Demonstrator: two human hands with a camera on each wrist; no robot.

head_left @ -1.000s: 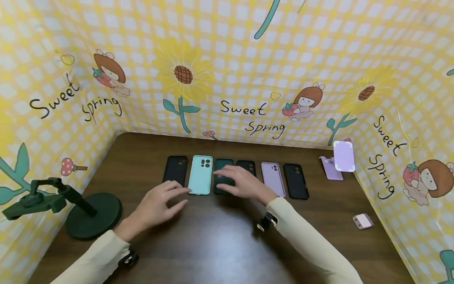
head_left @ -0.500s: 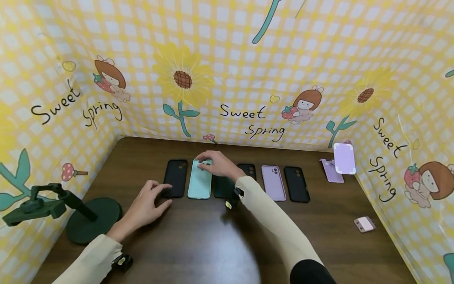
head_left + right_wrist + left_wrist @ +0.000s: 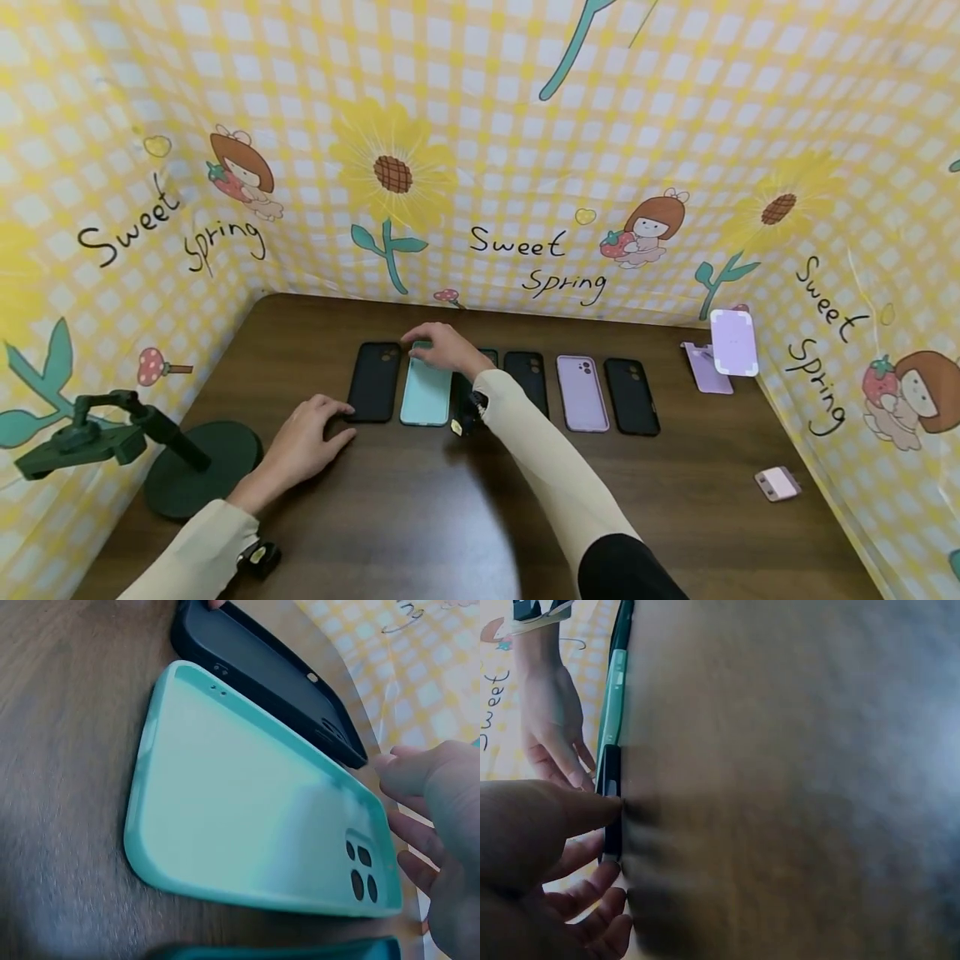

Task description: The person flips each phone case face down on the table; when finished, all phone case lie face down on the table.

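My left hand point(image 3: 303, 442) rests with loosely bent fingers at the lower left corner of the leftmost black phone case point(image 3: 373, 385). In the left wrist view its thumb point(image 3: 592, 814) lies against that case's edge. Reaching over the top end of the mint phone case point(image 3: 426, 396), my right hand point(image 3: 447, 348) covers the camera cutouts in the head view. The right wrist view shows its fingers spread off the case's top end, with one fingertip near the black case's upper corner. Both cases lie with their hollow side up.
Rightward in the row are a dark green case point(image 3: 491, 356), partly hidden by my right arm, a black case point(image 3: 531, 387), a lilac case point(image 3: 582, 396) and another black case point(image 3: 632, 398). A lilac stand point(image 3: 733, 343), a small charger point(image 3: 777, 483) and a dark green stand point(image 3: 202, 471) stand around.
My right hand has moved left from over the dark green case to the top of the mint case. My left hand has drawn left from the mint case's lower corner to the leftmost black case.
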